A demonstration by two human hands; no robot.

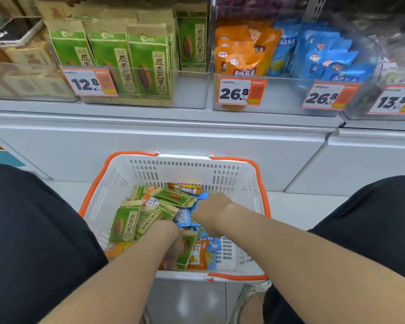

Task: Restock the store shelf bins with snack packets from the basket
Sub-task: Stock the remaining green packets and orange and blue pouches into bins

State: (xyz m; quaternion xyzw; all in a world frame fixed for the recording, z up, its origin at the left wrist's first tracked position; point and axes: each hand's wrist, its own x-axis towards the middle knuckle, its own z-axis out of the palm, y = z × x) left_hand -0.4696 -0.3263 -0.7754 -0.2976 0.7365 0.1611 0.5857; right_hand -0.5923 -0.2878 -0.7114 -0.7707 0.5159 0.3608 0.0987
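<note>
**While Both Hands Are in the Basket, the Shelf Bins Stand Above**

Where the floor meets the white shelf base, a white plastic basket with orange handles (182, 157) is placed between two knees in black shorts (33, 230). It is filled with mixed snack packets: green and brown paper seed packets (124, 223), small blue foil packets (184, 216) and orange foil packets (198, 253), all lying in disorder.

The left hand (172, 239) is reached down into the near part of the basket, just beside a green packet. Its fingers are turned downward and hidden, so it cannot be told how far it is open or whether something is held. The right hand (211, 206) is laid among the blue packets in the middle. Only its back is seen, and its grasp cannot be told either.

Above, clear plastic shelf bins (192, 90) are set in a row. Upright green seed bags (147, 57) are kept in the left bin, behind a price tag reading 12.8 (89, 81). Orange bags (241, 50) and blue bags (323, 54) are piled in the next bin, each behind a tag reading 26.8 (242, 91). A tag reading 13.8 (395, 99) is fixed further right.
</note>
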